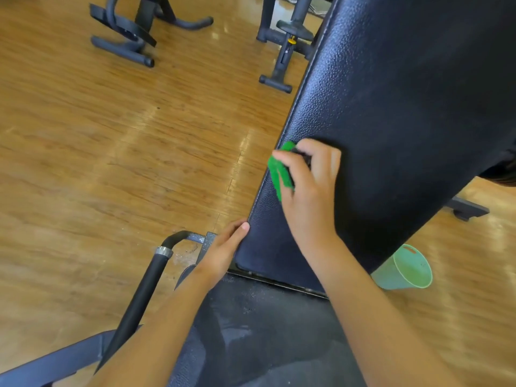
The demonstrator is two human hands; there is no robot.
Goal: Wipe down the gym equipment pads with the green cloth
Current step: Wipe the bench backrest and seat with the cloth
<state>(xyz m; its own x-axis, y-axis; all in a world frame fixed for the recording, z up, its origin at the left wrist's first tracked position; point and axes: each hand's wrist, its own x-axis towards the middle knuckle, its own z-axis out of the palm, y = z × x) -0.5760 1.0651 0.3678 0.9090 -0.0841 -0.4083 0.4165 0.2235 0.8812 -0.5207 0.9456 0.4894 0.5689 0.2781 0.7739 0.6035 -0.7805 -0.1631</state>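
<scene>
cloth point(279, 171) on pad point(391, 107); bucket point(410, 268) nr it

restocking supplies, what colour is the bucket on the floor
Pale mint green bucket, clearest in the head view.

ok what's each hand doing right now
Left hand: gripping lower edge of the black textured back pad.
Right hand: holding the green fuzzy cloth against it.

There are two hands: left hand point(223, 248) and right hand point(310, 185). One green cloth point(279, 173). Two black pads: back pad point(391, 107) and seat pad point(265, 331). One green bucket point(410, 268). One black handle point(145, 289). Two more machines far off: left machine point(131, 32) and right machine point(284, 46)
</scene>
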